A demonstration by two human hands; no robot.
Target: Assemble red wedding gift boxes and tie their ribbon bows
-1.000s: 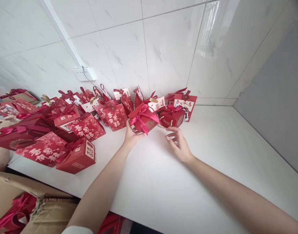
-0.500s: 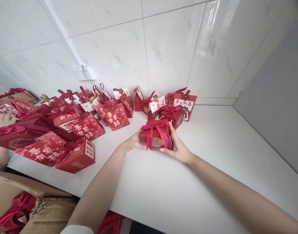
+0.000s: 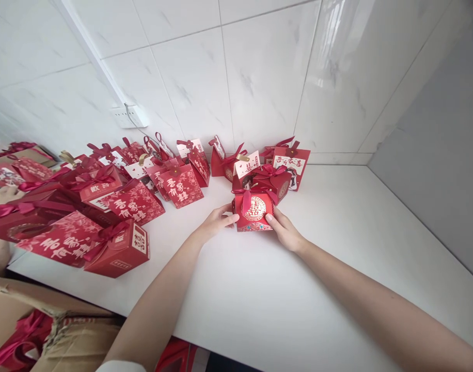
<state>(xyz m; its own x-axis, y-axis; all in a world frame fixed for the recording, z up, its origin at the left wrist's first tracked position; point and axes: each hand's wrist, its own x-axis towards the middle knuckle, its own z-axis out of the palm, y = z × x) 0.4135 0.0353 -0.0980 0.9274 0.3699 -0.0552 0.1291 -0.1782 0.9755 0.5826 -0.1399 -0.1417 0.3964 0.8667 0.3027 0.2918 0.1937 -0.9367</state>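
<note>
The fingers of the left hand and right hand are clamped on opposite sides of a red double-happiness favour box, thumbs at its front corners; this two-sided hold probably keeps it upright and steady. The favour box appears to rest on the worktop. Just behind it, slightly right, stands a ribbon-tied box; beyond it to the left is a floral-print gable box. These are grouped behind it, perhaps to save room. Well to its left is another person's hand; below that, nearer the wearer, a cardboard carton.

Half a second ago the favour box showed more of its top, ribbon hanging down the front; now its gold medallion faces the wearer squarely.
</note>
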